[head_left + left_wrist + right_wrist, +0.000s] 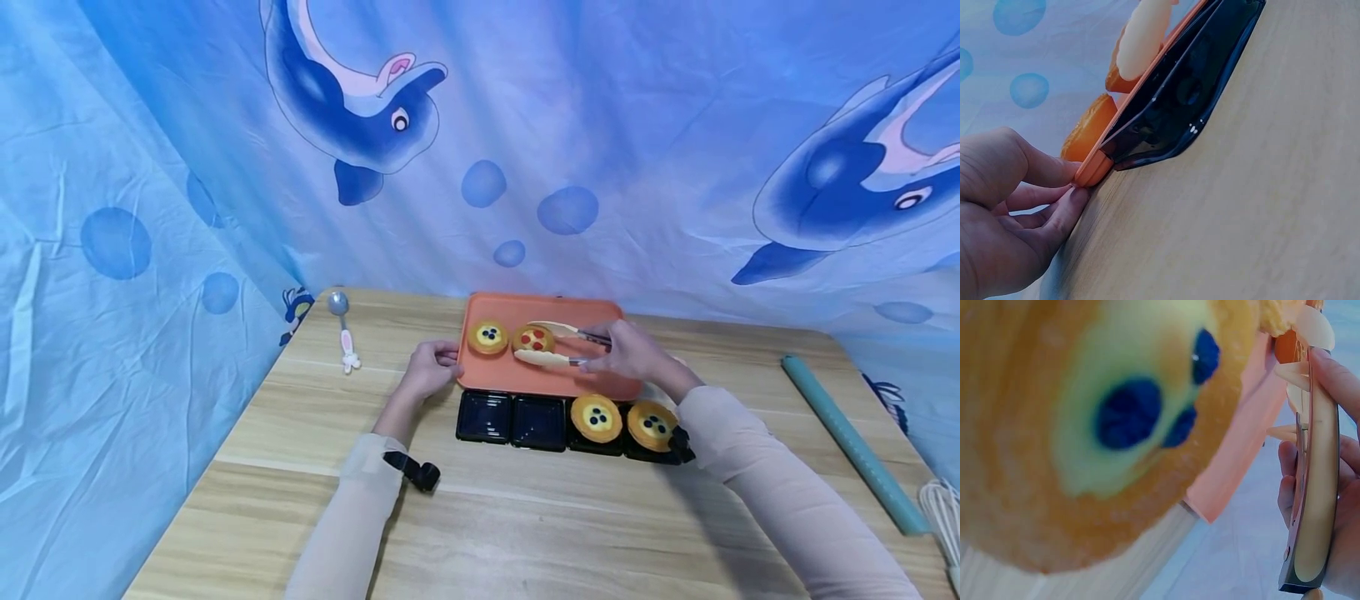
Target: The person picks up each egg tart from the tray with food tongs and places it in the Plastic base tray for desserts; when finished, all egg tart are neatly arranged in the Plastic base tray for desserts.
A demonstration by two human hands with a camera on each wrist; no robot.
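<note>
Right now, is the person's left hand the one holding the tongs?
No, the right hand holds the tongs, while the left hand pinches the edge of the orange tray.

Left hand (1016, 209): pinches the rim of an orange tray (1093, 170) between thumb and fingers. Golden pastries (1088, 132), two: one sits by the pinched end, one farther along the tray's edge, partly behind a cream scalloped tip (1144, 40). Black plastic container (1179, 103): lies along that edge, on the wooden tabletop (1241, 200).
</note>
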